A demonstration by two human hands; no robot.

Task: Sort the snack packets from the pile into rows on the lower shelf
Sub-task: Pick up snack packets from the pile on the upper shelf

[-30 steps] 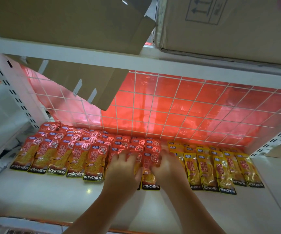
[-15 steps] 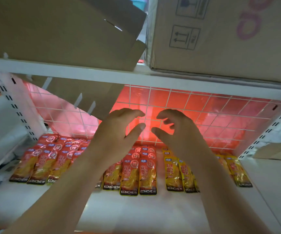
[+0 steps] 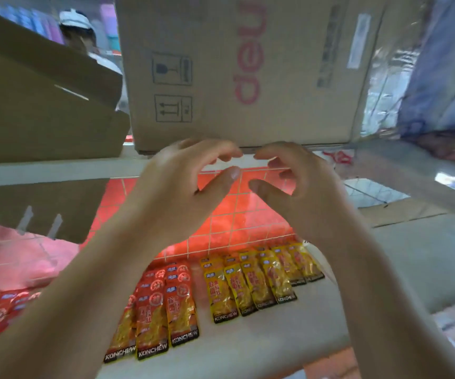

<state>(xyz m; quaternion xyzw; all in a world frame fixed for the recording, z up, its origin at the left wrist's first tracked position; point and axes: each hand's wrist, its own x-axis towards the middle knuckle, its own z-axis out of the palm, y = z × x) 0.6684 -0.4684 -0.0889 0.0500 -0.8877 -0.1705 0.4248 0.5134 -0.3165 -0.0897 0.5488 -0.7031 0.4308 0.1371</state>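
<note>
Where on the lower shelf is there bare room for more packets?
Bare: the shelf in front of both rows, and right of the yellow packets. A slim gap parts them from the red packets. Crowded toward the grid.

I read KONCHEW in pale letters on the black bottom bands of the red-orange foil snack packets [image 3: 182, 318] and the yellow foil snack packets [image 3: 226, 294]. The big brown cardboard box [image 3: 289, 77] above bore sideways pink letters "del", cut off, plus fragile-glass and this-way-up signs.
</note>
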